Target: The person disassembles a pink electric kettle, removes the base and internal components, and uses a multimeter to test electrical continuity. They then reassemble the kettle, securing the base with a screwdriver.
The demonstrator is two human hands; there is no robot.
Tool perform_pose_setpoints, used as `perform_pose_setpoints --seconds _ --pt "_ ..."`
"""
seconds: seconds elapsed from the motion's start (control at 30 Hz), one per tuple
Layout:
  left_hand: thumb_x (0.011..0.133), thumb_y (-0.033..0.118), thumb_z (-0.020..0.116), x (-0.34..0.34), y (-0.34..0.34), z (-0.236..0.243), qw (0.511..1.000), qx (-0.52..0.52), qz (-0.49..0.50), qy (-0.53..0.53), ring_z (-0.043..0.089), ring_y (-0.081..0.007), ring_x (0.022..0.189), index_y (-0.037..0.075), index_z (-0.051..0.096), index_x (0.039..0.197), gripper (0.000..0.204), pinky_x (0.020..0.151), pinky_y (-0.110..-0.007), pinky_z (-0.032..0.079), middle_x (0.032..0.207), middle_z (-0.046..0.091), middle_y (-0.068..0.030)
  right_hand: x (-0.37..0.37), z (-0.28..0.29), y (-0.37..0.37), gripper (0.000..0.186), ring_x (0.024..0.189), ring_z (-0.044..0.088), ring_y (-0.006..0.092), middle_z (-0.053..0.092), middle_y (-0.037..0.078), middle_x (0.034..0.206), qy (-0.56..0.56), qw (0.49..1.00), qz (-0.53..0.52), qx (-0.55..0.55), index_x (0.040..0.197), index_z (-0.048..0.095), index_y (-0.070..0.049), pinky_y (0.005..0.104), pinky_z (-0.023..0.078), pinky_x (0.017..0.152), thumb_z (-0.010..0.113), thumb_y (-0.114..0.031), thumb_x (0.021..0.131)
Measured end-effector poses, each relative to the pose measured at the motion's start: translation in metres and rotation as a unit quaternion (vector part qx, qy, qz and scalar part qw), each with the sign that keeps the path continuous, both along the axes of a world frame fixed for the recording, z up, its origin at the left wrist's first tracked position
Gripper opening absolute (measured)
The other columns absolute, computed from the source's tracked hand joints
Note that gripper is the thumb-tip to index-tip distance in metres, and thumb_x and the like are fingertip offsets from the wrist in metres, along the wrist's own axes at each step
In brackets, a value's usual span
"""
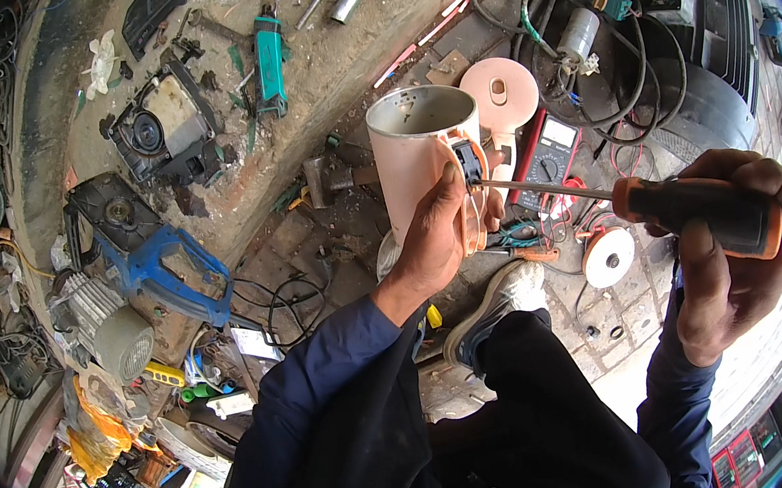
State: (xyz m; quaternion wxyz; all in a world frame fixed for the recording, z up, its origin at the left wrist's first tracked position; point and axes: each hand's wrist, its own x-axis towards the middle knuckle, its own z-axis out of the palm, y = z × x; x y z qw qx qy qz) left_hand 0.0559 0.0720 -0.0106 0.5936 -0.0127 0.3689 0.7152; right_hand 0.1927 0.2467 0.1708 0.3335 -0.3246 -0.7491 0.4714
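Observation:
A pale pink electric kettle (397,169) with a bare metal inside stands upright, its handle toward me. My left hand (425,239) is closed around that handle, the thumb beside a black switch part (469,163) set in its top. In my right hand (743,257) is a screwdriver (662,204) with a black and orange grip. Its long shaft points left, and the tip meets the handle at the lower end of the black part. Behind the kettle lies a round pink piece (511,90) with an oval hole, likely its lid.
A red multimeter (551,144) with leads, a white disc (609,258) and coiled black cables (649,101) lie to the right. Left of the kettle rests a hammer (317,183). A blue tool housing (172,268), a motor (111,330) and a green power tool (269,62) lie farther left.

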Motion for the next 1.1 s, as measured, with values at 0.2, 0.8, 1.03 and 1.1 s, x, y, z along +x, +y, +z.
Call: perform_pose_setpoints --seconds 0.2,0.8,1.03,1.1 --pt "0.112 0.057 0.048 0.004 0.003 -0.003 1.000 0.001 -0.017 -0.004 0.064 -0.0161 0.094 0.001 0.049 0.154 0.070 0.081 -0.033 0.053 0.130 0.065 -0.0090 -0.004 0.039 0.006 0.058 0.099 0.070 0.0205 0.067 0.015 0.116 -0.207 0.964 0.057 0.160 0.133 0.057 0.000 0.0313 0.055 0.090 0.085 -0.031 0.092" --pt "0.115 0.049 0.047 0.014 0.004 -0.008 1.000 -0.022 -0.007 -0.015 0.064 -0.0169 0.098 0.005 0.048 0.153 0.058 0.081 -0.034 0.055 0.145 0.063 -0.0136 -0.033 0.058 0.034 0.031 0.088 0.069 0.0228 0.067 0.015 0.110 -0.209 0.914 0.330 0.112 0.120 0.059 0.000 0.0341 0.053 0.082 0.069 -0.013 0.094" --pt "0.115 0.049 0.047 0.018 -0.003 -0.011 0.999 -0.028 -0.024 -0.026 0.064 -0.0170 0.097 0.008 0.050 0.151 0.054 0.080 -0.032 0.053 0.142 0.064 -0.0140 -0.031 0.052 0.036 0.034 0.096 0.074 0.0233 0.067 0.011 0.108 -0.248 0.946 0.201 0.053 0.124 0.058 0.001 0.0320 0.053 0.087 0.073 -0.018 0.100" --pt "0.116 0.048 0.047 0.016 -0.004 -0.010 0.999 -0.031 -0.019 -0.015 0.063 -0.0168 0.096 0.009 0.051 0.150 0.052 0.079 -0.032 0.053 0.142 0.064 -0.0137 -0.032 0.051 0.035 0.036 0.096 0.074 0.0224 0.066 0.011 0.106 -0.225 0.944 0.218 0.109 0.123 0.058 0.002 0.0312 0.053 0.086 0.075 -0.019 0.099"
